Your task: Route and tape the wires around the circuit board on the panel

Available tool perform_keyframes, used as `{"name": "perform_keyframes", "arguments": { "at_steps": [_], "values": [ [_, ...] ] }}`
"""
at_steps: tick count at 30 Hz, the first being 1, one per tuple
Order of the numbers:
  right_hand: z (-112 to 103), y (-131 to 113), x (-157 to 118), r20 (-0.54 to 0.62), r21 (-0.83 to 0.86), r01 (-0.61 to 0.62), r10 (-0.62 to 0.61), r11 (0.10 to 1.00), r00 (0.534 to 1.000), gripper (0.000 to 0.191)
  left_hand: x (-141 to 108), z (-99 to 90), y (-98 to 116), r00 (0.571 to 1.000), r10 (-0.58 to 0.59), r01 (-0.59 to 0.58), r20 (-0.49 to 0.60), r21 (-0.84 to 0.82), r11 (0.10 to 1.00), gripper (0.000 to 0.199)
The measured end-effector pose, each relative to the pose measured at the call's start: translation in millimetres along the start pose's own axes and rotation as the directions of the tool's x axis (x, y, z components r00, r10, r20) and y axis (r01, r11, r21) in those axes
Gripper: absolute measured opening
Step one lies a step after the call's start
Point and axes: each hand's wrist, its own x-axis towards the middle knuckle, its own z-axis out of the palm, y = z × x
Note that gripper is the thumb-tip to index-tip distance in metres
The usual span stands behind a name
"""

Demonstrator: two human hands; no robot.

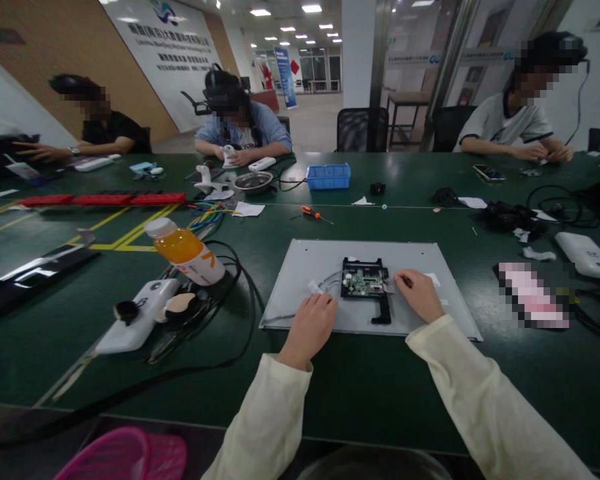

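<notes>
A flat grey panel (325,263) lies on the table in front of me. On it sits a green circuit board (364,281) in a black plastic bracket (381,311), with a grey cable (333,277) running off its left side. My left hand (311,327) rests over the panel's front left part, fingers curled together by the cable and a whitish strip of tape (314,287). To the board's right, my right hand (421,295) is closed in a pinch, close to a small pale tab at the board's edge. Whatever either hand holds is hidden or too small to name.
Left of the panel stand a tilted orange drink bottle (187,253), a white power bank (140,317) and black cables. Beyond it lie an orange screwdriver (316,214), a blue basket (329,177) and a metal bowl (253,182). A phone (533,295) lies right. Several people sit across the table.
</notes>
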Motion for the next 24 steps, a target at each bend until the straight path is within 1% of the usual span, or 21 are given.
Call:
{"name": "perform_keyframes", "arguments": {
  "at_steps": [3,6,10,13,15,16,18,21,24],
  "values": [
    [0,0,0,0.006,0.002,0.004,-0.004,1.000,1.000,0.023,0,-3.2,0,1.000,-0.008,0.009,-0.024,0.044,0.999,0.017],
    [0,0,1,0.013,0.006,-0.002,0.002,1.000,1.000,0.024,4,-10.1,-6,0.998,-0.010,0.017,-0.061,0.111,0.994,0.018],
    [1,-1,1,0.012,0.009,-0.010,0.010,1.000,1.000,0.024,18,-28.3,-30,0.992,-0.016,0.038,-0.123,0.173,0.984,0.018],
    [0,-3,0,0.017,0.012,-0.013,0.013,1.000,1.000,0.025,30,-42.3,-52,0.972,-0.055,0.102,-0.228,0.201,0.974,0.018],
    [-1,-4,-1,0.012,0.011,-0.011,0.011,1.000,1.000,0.024,35,-45.7,-63,0.952,-0.073,0.136,-0.298,0.196,0.971,0.019],
    [-2,-4,-2,0.009,0.012,-0.006,0.006,1.000,1.000,0.024,36,-44.7,-67,0.948,-0.068,0.132,-0.312,0.189,0.973,0.019],
    [-3,-5,-4,0.019,0.021,0.018,-0.018,1.000,1.000,0.023,36,-37.3,-72,0.955,-0.033,0.086,-0.296,0.171,0.982,0.020],
    [-5,-7,-6,0.055,0.041,0.059,-0.061,0.997,0.997,0.025,29,-19.2,-73,0.979,0.020,0.009,-0.205,0.139,0.990,0.019],
    [-6,-9,-6,0.088,0.067,0.059,-0.065,0.996,0.994,0.026,20,-5.3,-72,0.994,0.017,-0.005,-0.112,0.113,0.994,0.015]
  ]
}}
